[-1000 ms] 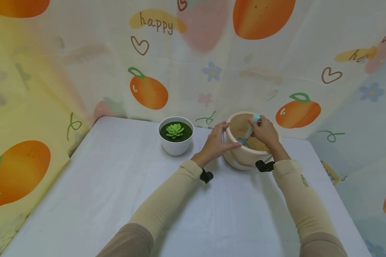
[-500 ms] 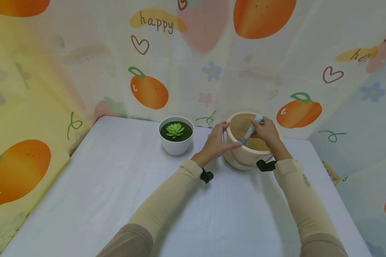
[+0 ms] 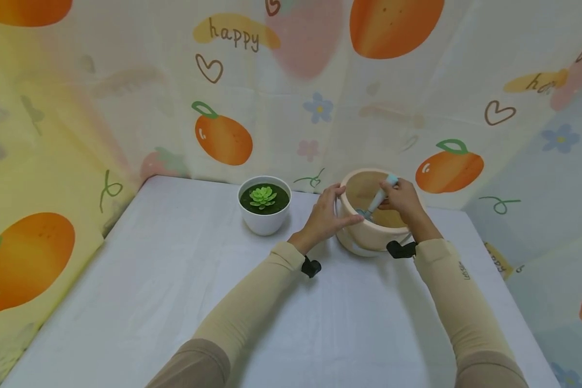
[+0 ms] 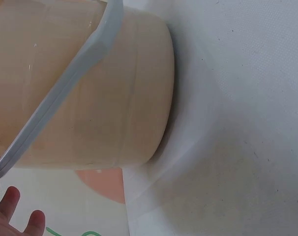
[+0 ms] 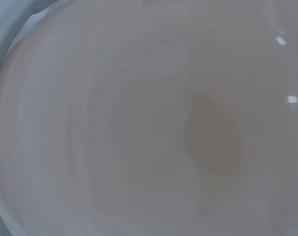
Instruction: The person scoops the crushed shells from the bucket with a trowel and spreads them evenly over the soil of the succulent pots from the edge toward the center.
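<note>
A beige plastic bucket (image 3: 368, 233) with a pale grey bail handle (image 4: 65, 81) stands at the right rear of the table. My left hand (image 3: 323, 216) rests against its left side, the thumb stretched along the front rim and the other fingers spread at the left rim. Two fingertips (image 4: 9, 202) show past the bucket in the left wrist view. My right hand (image 3: 403, 199) reaches over the mouth and grips a tool with a light blue-grey handle (image 3: 381, 197). The tool slants down to the left, its bluish head (image 3: 365, 213) partly hidden by the front rim. The right wrist view shows only the bucket's outside.
A white pot (image 3: 265, 222) with a green artificial succulent (image 3: 263, 197) stands left of the bucket. White cloth (image 3: 140, 291) covers the table. Printed fabric (image 3: 271, 129) hangs close behind the table and at both sides.
My right hand has shifted slightly right, and the tool in it leans more, its top farther right. My left hand and the bucket have stayed where they were.
</note>
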Motion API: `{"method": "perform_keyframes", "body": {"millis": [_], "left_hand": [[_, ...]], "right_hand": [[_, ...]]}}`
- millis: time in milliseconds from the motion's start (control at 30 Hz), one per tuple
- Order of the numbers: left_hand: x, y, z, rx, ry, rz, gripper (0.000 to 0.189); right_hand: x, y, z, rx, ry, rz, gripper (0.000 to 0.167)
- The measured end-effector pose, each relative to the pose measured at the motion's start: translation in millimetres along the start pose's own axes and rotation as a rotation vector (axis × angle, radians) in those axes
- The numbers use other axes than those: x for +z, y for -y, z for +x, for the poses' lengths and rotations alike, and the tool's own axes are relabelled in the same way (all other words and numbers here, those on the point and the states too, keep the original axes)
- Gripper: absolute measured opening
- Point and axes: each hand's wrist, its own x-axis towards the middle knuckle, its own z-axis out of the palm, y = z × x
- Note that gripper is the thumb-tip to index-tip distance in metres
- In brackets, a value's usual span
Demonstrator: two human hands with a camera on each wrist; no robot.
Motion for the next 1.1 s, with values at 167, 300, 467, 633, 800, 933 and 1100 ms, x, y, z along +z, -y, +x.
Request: {"method": "perform_keyframes", "body": {"millis": [167,300,467,633,800,933,1100], "left_hand": [[0.3,-1.1,-1.1,0.007,0.0,0.009,0.083],[-0.8,-1.4,-0.7,0.005,-0.001,0.004,0.083],[-0.9,-0.3,0.3,0.003,-0.003,-0.001,0.082],[-0.1,0.5,-0.9,0.002,-0.003,-0.007,0.08],[-0.7,0.9,-1.2,-0.001,-0.006,0.0,0.08],[-0.8,0.7,-0.6,0.004,-0.009,0.017,0.08],[0.0,0.9,-0.1,0.008,-0.01,0.016,0.08]], "right_hand": [[-1,0,-0.2,0.019,-0.012,0.024,0.035],[-1,2,-0.2,0.026,-0.017,0.035,0.042],[-3,3,-0.3,0.037,-0.025,0.07,0.046],[-8,2,-1.3,0.062,-0.032,0.135,0.05],[-14,4,-4.4,0.081,-0.03,0.292,0.032],[-18,6,-7.0,0.102,-0.009,0.385,0.028],[-27,7,-10.1,0.125,-0.018,0.522,0.027]]}}
